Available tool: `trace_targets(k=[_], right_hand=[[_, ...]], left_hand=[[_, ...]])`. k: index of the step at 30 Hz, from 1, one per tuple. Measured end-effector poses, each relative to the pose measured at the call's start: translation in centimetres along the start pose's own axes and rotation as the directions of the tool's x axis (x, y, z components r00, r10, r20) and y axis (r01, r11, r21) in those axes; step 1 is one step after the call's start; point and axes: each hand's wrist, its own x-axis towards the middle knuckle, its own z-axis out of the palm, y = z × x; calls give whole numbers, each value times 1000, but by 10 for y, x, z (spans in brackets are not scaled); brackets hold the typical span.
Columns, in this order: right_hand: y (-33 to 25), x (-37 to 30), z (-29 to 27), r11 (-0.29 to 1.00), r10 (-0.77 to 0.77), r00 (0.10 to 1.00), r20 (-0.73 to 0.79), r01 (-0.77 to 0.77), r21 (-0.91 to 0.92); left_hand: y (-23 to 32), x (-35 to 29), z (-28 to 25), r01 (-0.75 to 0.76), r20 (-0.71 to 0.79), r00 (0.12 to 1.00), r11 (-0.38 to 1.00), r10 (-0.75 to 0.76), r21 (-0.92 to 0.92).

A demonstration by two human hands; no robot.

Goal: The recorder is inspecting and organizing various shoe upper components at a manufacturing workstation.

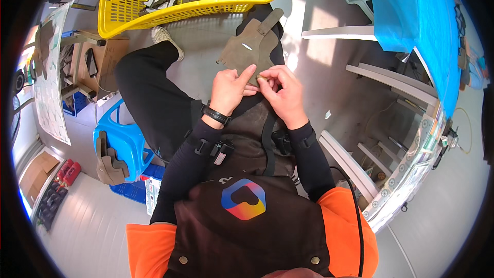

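Over my lap lies a flat grey-brown piece of material [242, 50], cut with curved edges like a shoe upper. A narrow strap sticks out at its far right corner, and a small pale slit shows in its middle. My left hand [229, 90] holds the near end, thumb on top and fingers partly hidden beneath. Close beside it, my right hand [282, 92] pinches the near right edge between thumb and fingertips. Whether anything small sits in that pinch is hidden.
Beyond my knees stands a yellow plastic basket [190, 9] with several similar pieces inside. On my left, a blue stool [126, 128] carries more grey-brown pieces [109, 162]. To the right is a table with a blue cover [411, 15] and white frame bars [350, 164].
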Motion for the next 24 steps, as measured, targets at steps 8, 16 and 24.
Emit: trace_targets(k=[8, 16, 24], right_hand=[[-8, -9, 0, 997, -31, 990, 140, 40, -59], [-4, -3, -1, 1000, -14, 999, -34, 14, 6], [-16, -12, 2, 996, -2, 980, 200, 19, -85]], left_hand=[[-7, 4, 0, -80, -67, 993, 961, 101, 263], [-1, 1, 8, -61, -49, 997, 998, 62, 34], [-16, 12, -2, -130, -98, 980, 925, 176, 357]])
